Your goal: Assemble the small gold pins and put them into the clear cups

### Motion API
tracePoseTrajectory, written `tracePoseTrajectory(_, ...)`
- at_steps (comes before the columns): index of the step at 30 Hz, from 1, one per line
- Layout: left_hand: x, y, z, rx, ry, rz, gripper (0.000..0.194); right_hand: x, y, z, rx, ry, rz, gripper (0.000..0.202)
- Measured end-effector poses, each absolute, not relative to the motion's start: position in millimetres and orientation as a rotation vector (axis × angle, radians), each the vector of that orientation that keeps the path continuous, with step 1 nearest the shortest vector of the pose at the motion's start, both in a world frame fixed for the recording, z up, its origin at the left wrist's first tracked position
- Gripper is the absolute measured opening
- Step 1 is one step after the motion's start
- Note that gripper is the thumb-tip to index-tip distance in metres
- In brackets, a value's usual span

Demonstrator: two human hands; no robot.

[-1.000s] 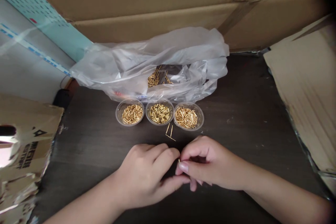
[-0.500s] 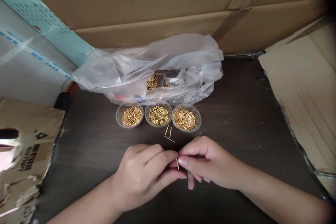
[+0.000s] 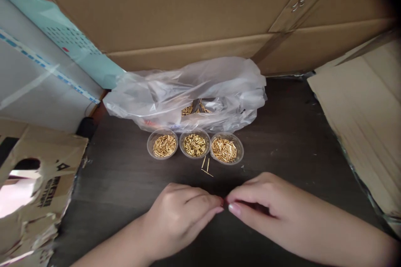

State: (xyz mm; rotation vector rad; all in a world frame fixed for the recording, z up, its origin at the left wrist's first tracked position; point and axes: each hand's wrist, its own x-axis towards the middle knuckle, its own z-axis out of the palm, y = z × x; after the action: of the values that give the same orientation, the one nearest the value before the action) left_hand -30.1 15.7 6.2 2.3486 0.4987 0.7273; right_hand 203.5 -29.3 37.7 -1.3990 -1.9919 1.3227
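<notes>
My left hand (image 3: 184, 219) is closed in a pinch, its thumb and fingertips pressed together. Opposite it, my right hand (image 3: 271, 206) pinches with thumb and forefinger, and the two sets of fingertips almost touch. Whatever lies between them is too small and too covered to make out. Just beyond the hands, three thin gold-coloured pins (image 3: 208, 165) lie on the dark table. Behind these stand three clear round cups in a row: a left cup (image 3: 150, 150) and a right cup (image 3: 240, 156) of gold pins, and a middle cup (image 3: 194, 131) of short brass pieces.
A crumpled clear plastic bag (image 3: 150, 96) with more gold pins inside lies behind the cups. A large cardboard box (image 3: 188, 12) walls off the back. Cardboard flaps stand at the left (image 3: 40, 175) and right (image 3: 360, 125) edges of the dark table (image 3: 119, 167).
The gold pin that showed by my right thumb is now out of sight. My right-hand fingers have drawn in, and the fingertips sit slightly farther apart. The whole view has shifted a little.
</notes>
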Motion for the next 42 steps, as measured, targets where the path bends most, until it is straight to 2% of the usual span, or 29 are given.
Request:
tracePoseTrajectory(3,-29,17,3,2.306,0.508,0.615,0.009,209,-26,59,-1.449,-2.131,1.003,0.018)
tracePoseTrajectory(10,-28,20,4,2.190,0.564,0.486,0.023,155,55,101,-1.214,-2.551,0.445,0.018)
tracePoseTrajectory(16,-28,25,6,2.106,0.604,0.460,0.017,81,109,102,-1.313,-2.913,0.503,0.017)
tracePoseTrajectory(19,-28,26,6,2.045,0.616,0.405,0.013,71,114,102,-1.308,-2.987,0.454,0.005)
tracePoseTrajectory(22,-28,27,6,1.974,0.644,0.375,0.011,76,115,101,-1.264,-3.012,0.393,0.009)
tracePoseTrajectory(28,-29,28,4,1.901,0.634,0.405,0.006,95,111,92,-1.236,-2.864,0.353,0.012)
tracePoseTrajectory(33,-27,29,6,1.885,0.604,0.410,0.010,116,98,88,-1.213,-2.686,0.251,0.016)
tracePoseTrajectory(38,-27,28,7,1.868,0.627,0.435,0.014,154,45,81,-1.109,-2.170,0.307,0.014)
tracePoseTrajectory(42,-26,31,7,1.797,0.657,0.497,0.019,177,-12,50,-1.130,-1.942,0.424,0.013)
